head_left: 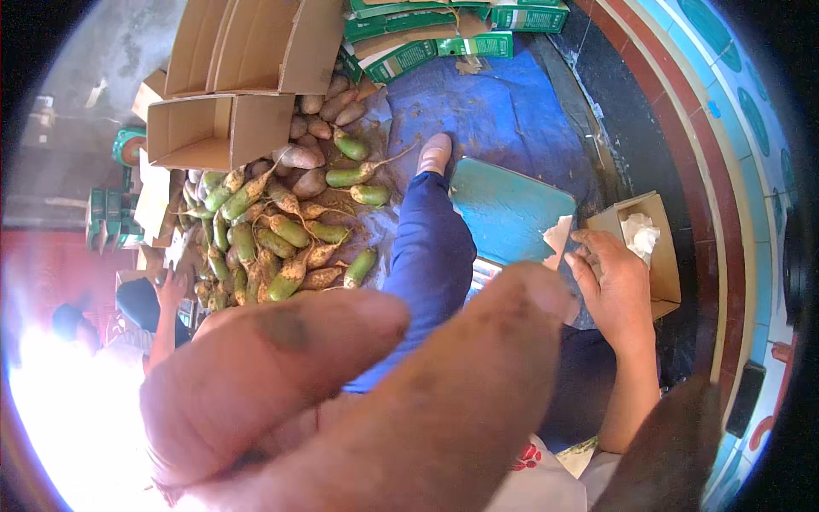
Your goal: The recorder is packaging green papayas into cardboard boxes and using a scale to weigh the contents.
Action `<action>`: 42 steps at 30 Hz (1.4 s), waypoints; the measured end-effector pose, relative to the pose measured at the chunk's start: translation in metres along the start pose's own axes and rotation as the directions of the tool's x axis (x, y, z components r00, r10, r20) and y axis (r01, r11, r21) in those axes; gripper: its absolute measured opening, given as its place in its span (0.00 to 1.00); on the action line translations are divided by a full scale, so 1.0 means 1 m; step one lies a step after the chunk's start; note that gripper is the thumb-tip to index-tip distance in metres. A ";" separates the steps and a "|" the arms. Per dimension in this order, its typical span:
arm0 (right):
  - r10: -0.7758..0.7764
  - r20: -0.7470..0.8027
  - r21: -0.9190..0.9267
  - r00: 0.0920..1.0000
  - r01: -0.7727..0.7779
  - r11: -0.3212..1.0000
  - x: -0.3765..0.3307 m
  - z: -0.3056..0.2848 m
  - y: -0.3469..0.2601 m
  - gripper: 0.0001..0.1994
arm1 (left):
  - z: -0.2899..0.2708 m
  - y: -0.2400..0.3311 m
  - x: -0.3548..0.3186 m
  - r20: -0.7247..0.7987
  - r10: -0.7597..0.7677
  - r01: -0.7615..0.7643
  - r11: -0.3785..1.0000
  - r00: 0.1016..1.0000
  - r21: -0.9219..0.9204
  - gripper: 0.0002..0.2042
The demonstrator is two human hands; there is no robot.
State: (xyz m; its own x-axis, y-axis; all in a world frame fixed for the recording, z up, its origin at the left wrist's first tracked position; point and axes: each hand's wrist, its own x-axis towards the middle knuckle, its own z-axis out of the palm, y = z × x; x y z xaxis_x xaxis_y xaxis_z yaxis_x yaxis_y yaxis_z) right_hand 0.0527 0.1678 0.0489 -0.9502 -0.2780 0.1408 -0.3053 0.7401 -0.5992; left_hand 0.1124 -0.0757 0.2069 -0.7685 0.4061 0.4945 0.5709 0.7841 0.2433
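I couldn't tell whether my left hand (pixel 367 427) held anything; my right hand (pixel 618 286), loosely spread beside the torn flap (pixel 559 240) right of centre, seemed to be reaching, any grasp needing narrowed fingers.

We see large blurred fingers (pixel 461 384) across the foreground. Beyond, our right hand (pixel 616 290), loosely curled, is beside a blue-green panel (pixel 508 213) and an open cardboard box (pixel 670 269); green radishes (pixel 290 277) lie heaped at left.
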 end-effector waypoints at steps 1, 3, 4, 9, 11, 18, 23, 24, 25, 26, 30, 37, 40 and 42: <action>0.000 0.008 -0.006 1.000 0.000 1.000 -0.002 0.000 0.001 0.10 | 0.001 0.000 -0.003 0.012 -0.011 0.011 1.000 1.000 -0.012 0.15; 0.003 0.004 -0.012 1.000 -0.003 1.000 -0.007 -0.003 0.002 0.10 | -0.002 0.007 -0.006 0.027 -0.015 0.016 1.000 1.000 -0.020 0.15; -0.023 0.008 -0.020 1.000 0.023 1.000 -0.006 -0.003 0.003 0.10 | -0.003 0.008 -0.004 0.032 -0.012 0.012 1.000 0.999 -0.029 0.15; -0.082 0.060 -0.087 0.995 0.087 0.992 0.000 0.007 0.016 0.10 | 0.002 0.008 0.002 0.077 -0.005 0.012 0.996 0.997 -0.092 0.15; -0.064 0.056 -0.072 0.996 0.068 0.995 0.004 0.012 0.013 0.10 | 0.005 0.008 0.004 0.098 -0.016 0.026 0.995 0.995 -0.100 0.15; -0.052 0.052 -0.071 0.997 0.056 0.996 -0.005 0.006 0.021 0.10 | -0.004 0.020 -0.011 0.075 0.031 -0.026 0.997 0.997 -0.071 0.15; -0.074 0.110 -0.009 0.991 0.075 0.997 0.002 0.015 0.009 0.10 | 0.052 0.043 0.025 0.016 0.187 -0.188 0.974 0.982 0.129 0.13; -0.027 0.102 -0.030 0.994 0.031 0.999 -0.002 0.000 0.009 0.10 | 0.064 0.042 0.036 -0.028 0.245 -0.240 0.963 0.969 0.123 0.12; 0.010 0.108 -0.003 0.994 -0.009 1.000 -0.005 0.001 0.008 0.09 | 0.073 0.038 0.041 -0.031 0.288 -0.281 0.949 0.957 0.141 0.12; 0.016 0.118 -0.002 0.993 -0.016 1.000 -0.007 0.003 0.012 0.09 | 0.078 0.035 0.041 -0.033 0.330 -0.321 0.933 0.943 0.160 0.11; 0.082 0.188 -0.007 0.979 -0.082 0.997 -0.004 0.010 0.030 0.11 | 0.064 0.036 0.026 0.014 0.473 -0.448 0.823 0.881 0.349 0.10; 0.008 0.106 0.032 0.994 -0.011 0.999 -0.009 0.001 0.003 0.10 | 0.099 -0.026 -0.001 0.401 0.140 -0.281 0.906 0.905 0.318 0.06; 0.062 0.149 -0.032 0.987 -0.058 0.998 -0.013 -0.006 0.001 0.10 | 0.118 -0.074 -0.034 0.491 -0.142 -0.155 0.843 0.859 0.515 0.07; 0.038 0.128 -0.015 0.991 -0.036 0.999 -0.014 -0.005 0.002 0.10 | 0.135 -0.109 -0.065 0.572 -0.371 -0.016 0.829 0.731 0.558 0.08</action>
State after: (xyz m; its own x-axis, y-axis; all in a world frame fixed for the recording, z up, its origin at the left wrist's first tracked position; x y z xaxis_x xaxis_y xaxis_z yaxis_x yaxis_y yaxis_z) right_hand 0.0651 0.1763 0.0493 -0.9452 -0.3261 0.0156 -0.2716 0.7588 -0.5920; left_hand 0.0613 -0.1242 0.0353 -0.9392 0.2744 -0.2064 0.3244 0.9059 -0.2721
